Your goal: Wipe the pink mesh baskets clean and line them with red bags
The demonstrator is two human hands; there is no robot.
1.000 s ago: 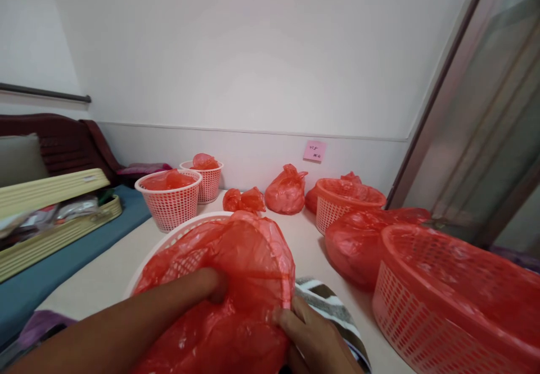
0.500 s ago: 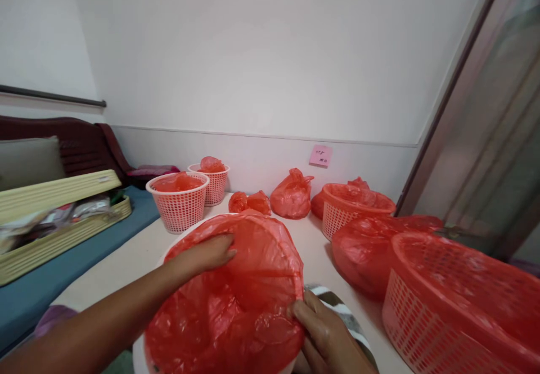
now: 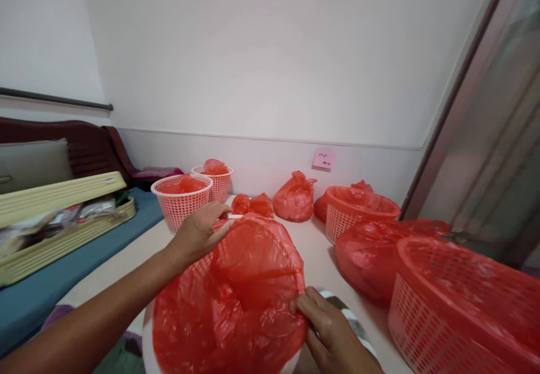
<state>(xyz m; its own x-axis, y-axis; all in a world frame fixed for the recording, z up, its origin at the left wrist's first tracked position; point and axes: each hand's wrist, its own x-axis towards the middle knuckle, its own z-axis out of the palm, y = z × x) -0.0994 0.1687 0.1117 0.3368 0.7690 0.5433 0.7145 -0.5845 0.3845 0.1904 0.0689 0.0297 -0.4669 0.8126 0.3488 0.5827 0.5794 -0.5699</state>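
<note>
A red plastic bag (image 3: 253,284) lines a pale basket (image 3: 148,334) directly in front of me, its mouth spread round the rim. At the rim's far left, my left hand (image 3: 203,229) pinches the bag's edge between thumb and fingers; a short bare strip of white rim shows beside it. My right hand (image 3: 331,329) is closed on the bag's edge at the right side of the rim, thumb on the inside. Much of the basket's outer wall is hidden beneath the red film.
Two lined baskets (image 3: 181,202) stand at the back left. Tied red bags (image 3: 294,197) sit by the wall. On the right are a large red basket (image 3: 439,301) and a full red bag (image 3: 367,261). A yellow lidded box (image 3: 63,233) lies on the blue bedding (image 3: 147,211).
My left hand has come out from inside the bag and up to the far left rim, where it now pinches the edge. My right hand keeps its hold.
</note>
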